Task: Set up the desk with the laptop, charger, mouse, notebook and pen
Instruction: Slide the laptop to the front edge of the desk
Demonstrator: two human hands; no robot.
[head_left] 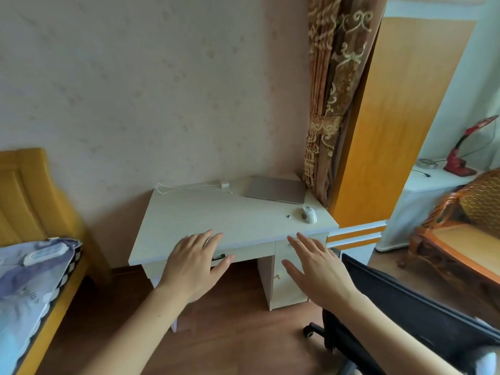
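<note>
A cream desk stands against the wall. At its back right lies a closed silver laptop. Left of the laptop rests a white charger, its thin cable running along the back edge to the left. A white mouse sits at the right edge, with a tiny dark dongle beside it. My left hand and my right hand hover flat, fingers spread, in front of the desk's near edge, holding nothing. No notebook or pen is visible.
A black office chair stands at the lower right. A bed with a yellow headboard and patterned bedding is on the left. A curtain hangs behind the desk's right corner. A wicker chair and a white table with a red lamp stand far right.
</note>
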